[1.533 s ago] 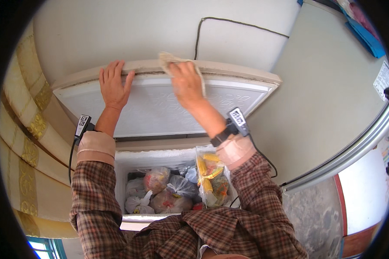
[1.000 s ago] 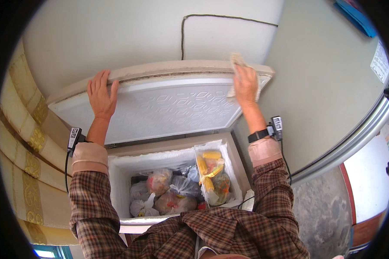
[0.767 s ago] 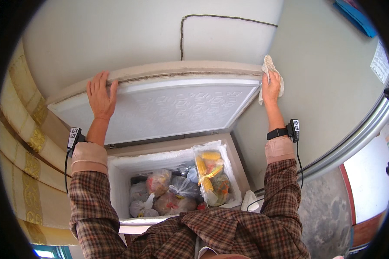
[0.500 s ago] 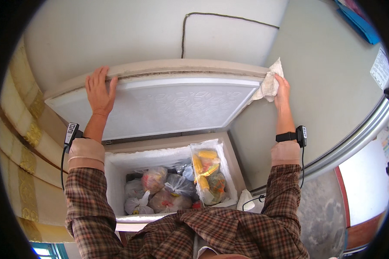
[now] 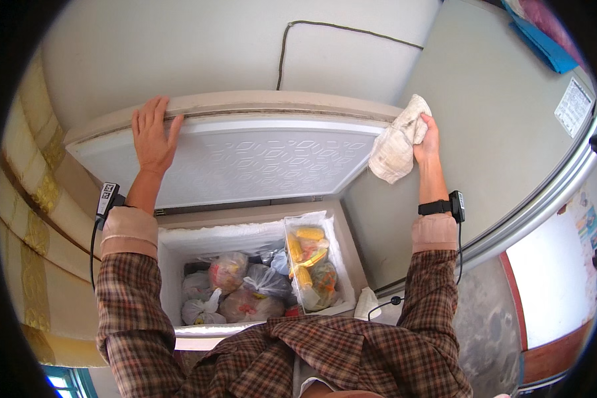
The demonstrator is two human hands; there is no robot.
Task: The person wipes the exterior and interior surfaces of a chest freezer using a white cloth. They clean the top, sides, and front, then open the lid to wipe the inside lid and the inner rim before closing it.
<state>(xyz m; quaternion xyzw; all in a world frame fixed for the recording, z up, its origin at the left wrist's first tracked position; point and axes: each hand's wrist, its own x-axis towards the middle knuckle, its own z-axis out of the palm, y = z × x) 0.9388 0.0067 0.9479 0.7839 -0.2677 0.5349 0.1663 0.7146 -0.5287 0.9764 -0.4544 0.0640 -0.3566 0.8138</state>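
A chest freezer (image 5: pixel 348 242) stands in front of me with its lid (image 5: pixel 265 159) raised. My left hand (image 5: pixel 154 142) grips the lid's upper edge near its left end, fingers over the rim and thumb on the inner side. In my right hand (image 5: pixel 428 142) is a crumpled off-white cloth (image 5: pixel 393 151), pinched at its upper part. The cloth hangs at the lid's right corner and covers it. A dark, dirty line runs along the lid's seal (image 5: pixel 278 114).
Inside the freezer lie several knotted plastic bags (image 5: pixel 255 302). A clear divider sets off corn cobs (image 5: pixel 294 249) on the right. A large grey cabinet side (image 5: pixel 404 212) stands close on the right; yellowish curtains (image 5: pixel 30 219) hang at the left. Behind the lid, a dark cable (image 5: pixel 282 56) runs along the wall.
My right hand has moved slightly left, and the cloth now hangs lower and more spread out over the lid's corner. My left hand stays on the lid's edge.
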